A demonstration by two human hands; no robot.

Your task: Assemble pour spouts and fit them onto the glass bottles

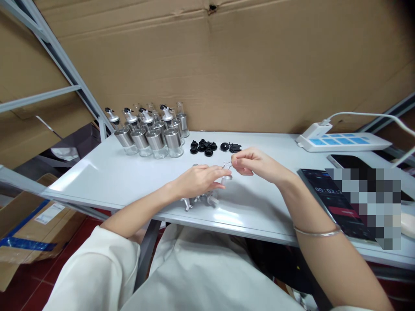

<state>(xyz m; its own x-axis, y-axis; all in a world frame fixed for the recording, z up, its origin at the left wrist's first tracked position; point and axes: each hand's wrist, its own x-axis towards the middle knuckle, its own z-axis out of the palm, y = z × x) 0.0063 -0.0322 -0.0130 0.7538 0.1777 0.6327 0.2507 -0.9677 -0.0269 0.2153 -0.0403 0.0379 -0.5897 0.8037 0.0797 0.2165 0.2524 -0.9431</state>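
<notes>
My left hand (207, 177) grips a silver pourer top (227, 177) between thumb and fingers, above the front half of the table. At its upper end, my right hand (251, 163) is closed in a pinch. A thin, light curved piece shows by the right fingertips, too small to name. Under and beside my left hand lie several loose silver pourer tops (187, 204), partly hidden by it. Beyond the hands sit several black stoppers (203, 147) in a cluster, with a black disc (225, 147) and small black clip-like parts (235, 147) to their right.
Glass bottles with steel sleeves (157, 142) stand at the back left, several with pourers fitted. A power strip (345, 141) with a white cable lies at the back right, near two phones (337, 203). Cardboard (227, 77) walls off the back of the white table (272, 203).
</notes>
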